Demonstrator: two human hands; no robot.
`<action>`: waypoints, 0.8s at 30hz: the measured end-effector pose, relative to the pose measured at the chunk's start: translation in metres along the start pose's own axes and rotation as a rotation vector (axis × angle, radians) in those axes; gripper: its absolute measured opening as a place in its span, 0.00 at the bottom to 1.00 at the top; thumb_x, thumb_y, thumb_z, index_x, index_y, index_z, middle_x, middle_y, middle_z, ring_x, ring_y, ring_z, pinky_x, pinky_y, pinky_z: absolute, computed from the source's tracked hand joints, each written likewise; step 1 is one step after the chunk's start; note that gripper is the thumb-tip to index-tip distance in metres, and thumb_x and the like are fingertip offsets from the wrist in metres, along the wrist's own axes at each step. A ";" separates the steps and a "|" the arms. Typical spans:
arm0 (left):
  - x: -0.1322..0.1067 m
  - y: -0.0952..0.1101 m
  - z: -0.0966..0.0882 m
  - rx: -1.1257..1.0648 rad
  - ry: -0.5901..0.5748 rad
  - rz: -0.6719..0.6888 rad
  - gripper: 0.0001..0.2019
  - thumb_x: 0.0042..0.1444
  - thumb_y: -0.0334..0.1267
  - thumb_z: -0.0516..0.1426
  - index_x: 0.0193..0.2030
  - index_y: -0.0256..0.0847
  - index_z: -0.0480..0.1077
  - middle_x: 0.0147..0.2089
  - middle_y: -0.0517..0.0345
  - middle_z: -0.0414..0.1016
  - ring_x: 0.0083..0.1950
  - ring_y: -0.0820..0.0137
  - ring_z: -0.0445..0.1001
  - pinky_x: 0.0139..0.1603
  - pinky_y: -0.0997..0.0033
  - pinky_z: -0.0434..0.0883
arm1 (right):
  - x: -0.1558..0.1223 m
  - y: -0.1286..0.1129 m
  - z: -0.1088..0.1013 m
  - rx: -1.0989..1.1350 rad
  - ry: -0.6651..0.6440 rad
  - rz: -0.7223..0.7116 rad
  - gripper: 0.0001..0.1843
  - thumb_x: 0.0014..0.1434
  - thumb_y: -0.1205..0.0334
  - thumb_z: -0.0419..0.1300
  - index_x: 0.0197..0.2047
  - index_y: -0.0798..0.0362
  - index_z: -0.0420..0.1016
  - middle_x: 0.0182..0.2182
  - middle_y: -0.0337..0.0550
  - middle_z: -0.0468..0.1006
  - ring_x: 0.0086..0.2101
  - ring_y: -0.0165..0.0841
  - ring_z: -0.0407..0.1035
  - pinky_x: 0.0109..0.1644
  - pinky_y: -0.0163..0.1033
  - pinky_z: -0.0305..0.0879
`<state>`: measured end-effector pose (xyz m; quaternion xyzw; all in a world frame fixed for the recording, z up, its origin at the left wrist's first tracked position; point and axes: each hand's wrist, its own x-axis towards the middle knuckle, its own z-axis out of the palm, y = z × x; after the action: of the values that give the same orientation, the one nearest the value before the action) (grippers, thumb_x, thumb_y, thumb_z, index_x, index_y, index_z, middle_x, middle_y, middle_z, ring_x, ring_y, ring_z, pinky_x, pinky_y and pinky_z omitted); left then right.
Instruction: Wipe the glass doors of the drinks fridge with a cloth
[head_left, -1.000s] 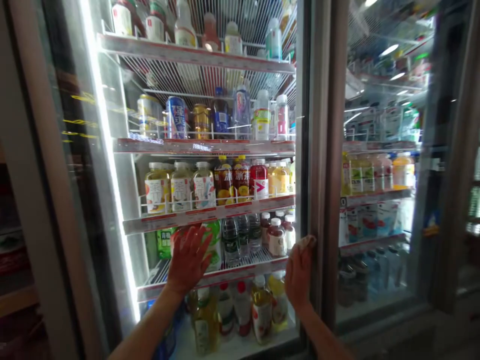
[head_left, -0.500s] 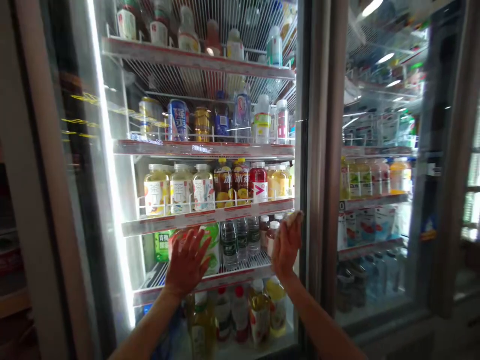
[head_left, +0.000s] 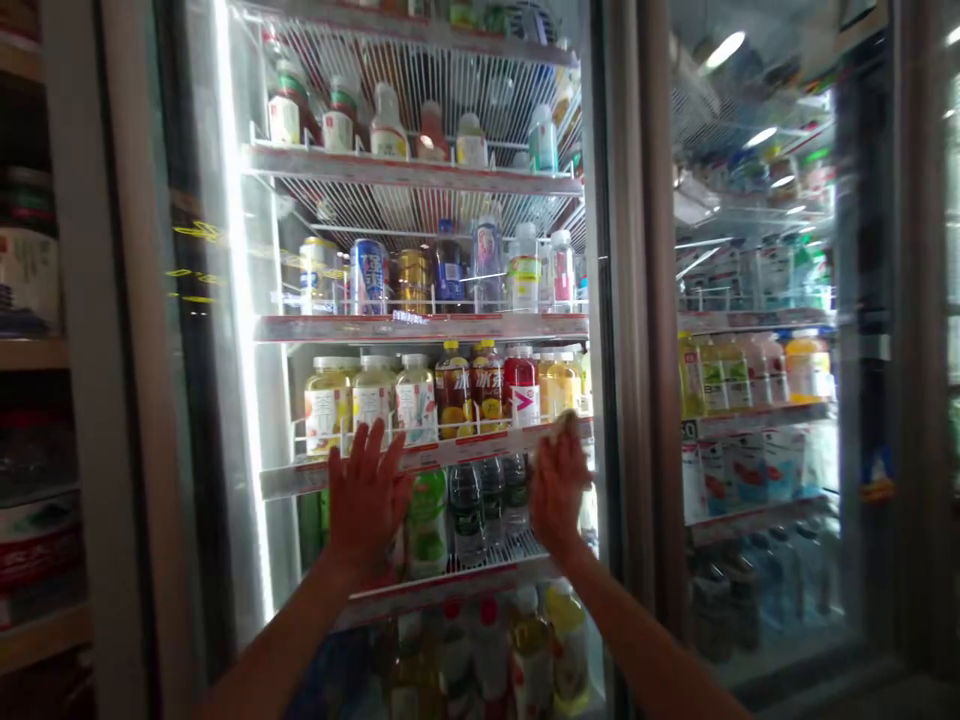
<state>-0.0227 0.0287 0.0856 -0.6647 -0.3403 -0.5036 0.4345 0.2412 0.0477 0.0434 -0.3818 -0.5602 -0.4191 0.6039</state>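
At the right hand's (head_left: 556,490) fingertips, on the side toward the glass (head_left: 420,210): a small cloth (head_left: 568,420), mostly covered. Visible part pale, bunched, edges blurred. Right-hand fingers close together; cannot tell whether clamped on the cloth or only pressing it. Left hand (head_left: 366,500) near, palm toward the glass, fingers apart; contact not distinguishable. Behind the glass: shelves of bottles, including a red bottle (head_left: 521,385) near the cloth, and a blue can (head_left: 369,277) higher up.
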 end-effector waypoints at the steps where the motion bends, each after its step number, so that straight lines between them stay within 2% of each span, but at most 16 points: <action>1: 0.007 0.000 0.004 0.009 0.004 -0.019 0.31 0.61 0.45 0.49 0.69 0.50 0.40 0.71 0.53 0.41 0.71 0.61 0.40 0.69 0.48 0.38 | -0.002 -0.010 0.001 0.036 -0.078 -0.113 0.31 0.61 0.68 0.46 0.67 0.48 0.48 0.68 0.44 0.45 0.66 0.44 0.39 0.64 0.58 0.47; 3: 0.014 -0.001 0.011 0.021 0.006 -0.030 0.31 0.61 0.46 0.48 0.69 0.49 0.40 0.71 0.53 0.42 0.71 0.61 0.40 0.69 0.48 0.37 | -0.005 -0.013 0.000 0.081 -0.211 -0.327 0.30 0.61 0.68 0.47 0.66 0.46 0.53 0.66 0.40 0.52 0.66 0.41 0.42 0.66 0.54 0.45; 4: 0.015 -0.001 0.014 0.026 0.007 -0.032 0.31 0.61 0.47 0.48 0.69 0.49 0.40 0.71 0.53 0.42 0.71 0.61 0.40 0.69 0.48 0.37 | -0.005 -0.006 -0.002 0.077 -0.229 -0.367 0.30 0.60 0.68 0.48 0.65 0.46 0.54 0.66 0.40 0.53 0.65 0.40 0.43 0.67 0.53 0.44; 6: 0.013 -0.001 0.018 0.032 0.009 -0.029 0.32 0.61 0.47 0.49 0.69 0.49 0.40 0.71 0.53 0.42 0.71 0.60 0.40 0.69 0.48 0.37 | 0.001 0.021 -0.006 0.010 -0.134 -0.274 0.30 0.61 0.67 0.48 0.66 0.46 0.52 0.66 0.41 0.51 0.65 0.38 0.43 0.67 0.52 0.43; 8: 0.009 -0.001 0.018 0.034 -0.002 -0.032 0.32 0.60 0.47 0.49 0.69 0.49 0.40 0.71 0.53 0.42 0.71 0.60 0.40 0.69 0.48 0.37 | 0.011 0.046 -0.005 -0.074 0.029 -0.067 0.31 0.62 0.67 0.47 0.67 0.49 0.47 0.67 0.46 0.46 0.66 0.40 0.41 0.65 0.55 0.45; 10: 0.008 -0.001 0.018 0.035 -0.008 -0.040 0.33 0.60 0.47 0.49 0.69 0.49 0.39 0.71 0.53 0.41 0.71 0.59 0.40 0.69 0.48 0.37 | 0.019 0.050 -0.001 -0.113 0.127 0.067 0.31 0.62 0.67 0.46 0.68 0.51 0.45 0.68 0.49 0.43 0.66 0.43 0.38 0.64 0.58 0.46; 11: 0.008 -0.001 0.017 0.035 -0.007 -0.045 0.33 0.60 0.47 0.49 0.69 0.49 0.39 0.71 0.53 0.41 0.71 0.59 0.40 0.69 0.48 0.37 | 0.020 0.043 0.002 -0.108 0.119 0.073 0.31 0.62 0.67 0.46 0.68 0.51 0.45 0.68 0.49 0.42 0.66 0.44 0.38 0.64 0.59 0.47; 13: 0.009 -0.001 0.017 0.032 -0.004 -0.046 0.32 0.60 0.47 0.49 0.69 0.49 0.39 0.71 0.53 0.41 0.71 0.60 0.40 0.69 0.48 0.37 | 0.017 0.019 0.005 -0.063 -0.003 -0.038 0.31 0.62 0.67 0.47 0.67 0.49 0.48 0.68 0.45 0.44 0.66 0.44 0.38 0.64 0.59 0.46; 15: 0.010 -0.001 0.017 0.027 -0.001 -0.039 0.32 0.61 0.47 0.49 0.69 0.49 0.40 0.71 0.53 0.41 0.71 0.60 0.40 0.69 0.48 0.37 | 0.010 0.000 0.003 0.002 -0.179 -0.242 0.30 0.60 0.67 0.48 0.66 0.46 0.52 0.67 0.41 0.49 0.66 0.42 0.39 0.66 0.55 0.44; 17: 0.010 -0.001 0.017 0.025 0.003 -0.031 0.32 0.61 0.47 0.49 0.69 0.48 0.40 0.71 0.53 0.41 0.71 0.61 0.39 0.69 0.48 0.37 | 0.008 0.001 -0.003 0.041 -0.268 -0.364 0.29 0.60 0.66 0.49 0.64 0.44 0.56 0.65 0.39 0.54 0.66 0.39 0.42 0.67 0.52 0.42; 19: 0.010 -0.001 0.017 0.028 0.007 -0.028 0.32 0.61 0.46 0.49 0.69 0.48 0.40 0.71 0.53 0.41 0.71 0.61 0.40 0.69 0.48 0.38 | 0.016 0.020 -0.006 0.012 -0.194 -0.285 0.28 0.61 0.66 0.49 0.64 0.44 0.56 0.65 0.40 0.54 0.65 0.38 0.44 0.67 0.53 0.41; 21: 0.010 -0.001 0.017 0.033 0.008 -0.029 0.32 0.60 0.46 0.49 0.69 0.48 0.40 0.71 0.53 0.42 0.71 0.60 0.40 0.69 0.48 0.37 | 0.032 0.042 -0.004 -0.046 -0.008 -0.062 0.27 0.63 0.65 0.47 0.65 0.46 0.54 0.66 0.44 0.51 0.65 0.41 0.45 0.65 0.56 0.44; 23: 0.010 -0.001 0.017 0.035 0.005 -0.033 0.32 0.60 0.46 0.49 0.69 0.48 0.40 0.71 0.52 0.42 0.71 0.60 0.40 0.69 0.47 0.37 | 0.046 0.048 0.001 -0.069 0.144 0.120 0.28 0.64 0.64 0.45 0.67 0.48 0.50 0.67 0.48 0.48 0.65 0.45 0.44 0.63 0.60 0.46; 24: 0.010 -0.001 0.017 0.034 0.001 -0.038 0.32 0.61 0.46 0.49 0.69 0.48 0.40 0.71 0.53 0.42 0.71 0.60 0.40 0.68 0.47 0.37 | 0.049 0.043 0.004 -0.060 0.163 0.152 0.28 0.64 0.64 0.44 0.67 0.49 0.48 0.67 0.48 0.47 0.65 0.46 0.43 0.63 0.62 0.47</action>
<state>-0.0140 0.0450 0.0938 -0.6503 -0.3610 -0.5062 0.4365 0.2813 0.0631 0.0932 -0.4056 -0.4659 -0.4186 0.6658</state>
